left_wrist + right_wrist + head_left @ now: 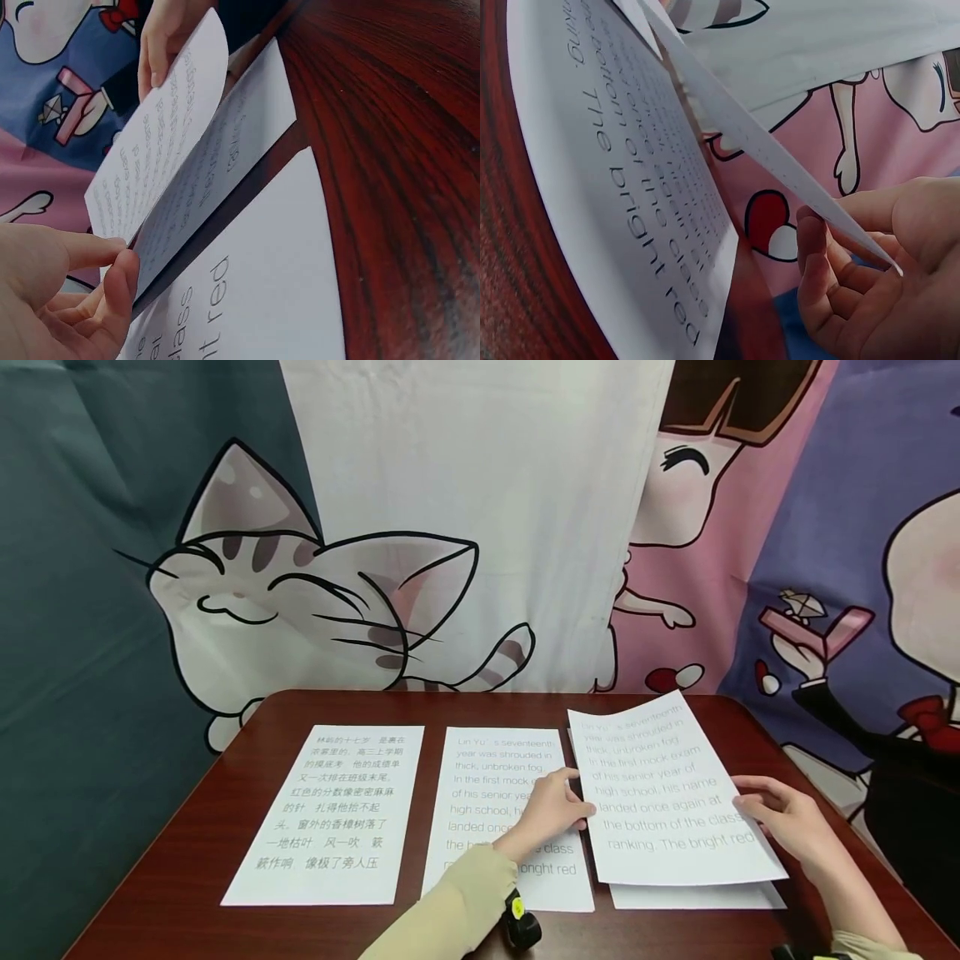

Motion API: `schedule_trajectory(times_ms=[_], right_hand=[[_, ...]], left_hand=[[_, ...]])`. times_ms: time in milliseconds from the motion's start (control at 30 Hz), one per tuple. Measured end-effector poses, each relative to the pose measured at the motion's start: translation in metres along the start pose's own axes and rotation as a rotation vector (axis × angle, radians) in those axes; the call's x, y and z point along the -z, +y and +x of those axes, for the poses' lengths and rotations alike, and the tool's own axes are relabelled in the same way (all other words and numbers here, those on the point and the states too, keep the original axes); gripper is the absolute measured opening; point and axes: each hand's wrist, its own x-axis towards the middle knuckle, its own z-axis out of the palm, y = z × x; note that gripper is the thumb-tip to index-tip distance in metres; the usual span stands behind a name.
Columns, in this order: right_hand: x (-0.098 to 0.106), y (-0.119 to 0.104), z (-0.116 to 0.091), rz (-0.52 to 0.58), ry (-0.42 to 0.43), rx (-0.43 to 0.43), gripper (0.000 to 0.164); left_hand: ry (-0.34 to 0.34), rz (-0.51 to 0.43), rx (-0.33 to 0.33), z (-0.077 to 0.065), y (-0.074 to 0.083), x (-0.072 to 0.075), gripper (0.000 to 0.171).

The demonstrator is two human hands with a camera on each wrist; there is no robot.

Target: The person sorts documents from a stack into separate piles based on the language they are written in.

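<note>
Both hands hold a sheet of paper printed with English text, lifted and slightly bowed above another printed sheet on the table. My left hand pinches its left edge between thumb and fingers, as the left wrist view shows. On the opposite edge, my right hand grips the paper, with the thumb on one face and fingers on the other. In the right wrist view the lifted sheet is seen nearly edge-on, and the lower sheet lies flat with its English text visible.
A sheet of English text lies under the left forearm, partly covered by it. Farther left is a sheet of Chinese text. The dark red wooden table backs onto a cartoon-printed curtain.
</note>
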Motion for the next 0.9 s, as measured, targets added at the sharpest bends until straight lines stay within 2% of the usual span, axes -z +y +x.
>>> schedule_trajectory(times_ms=[433,900], right_hand=[[-0.003,0.012,0.002,0.039,-0.024,-0.005,0.051],[-0.003,0.013,0.0,0.012,-0.037,-0.015,0.049]], left_hand=[[-0.006,0.105,0.015,-0.004,-0.001,-0.011,0.061],[-0.04,0.075,-0.008,-0.005,-0.004,-0.013,0.063]])
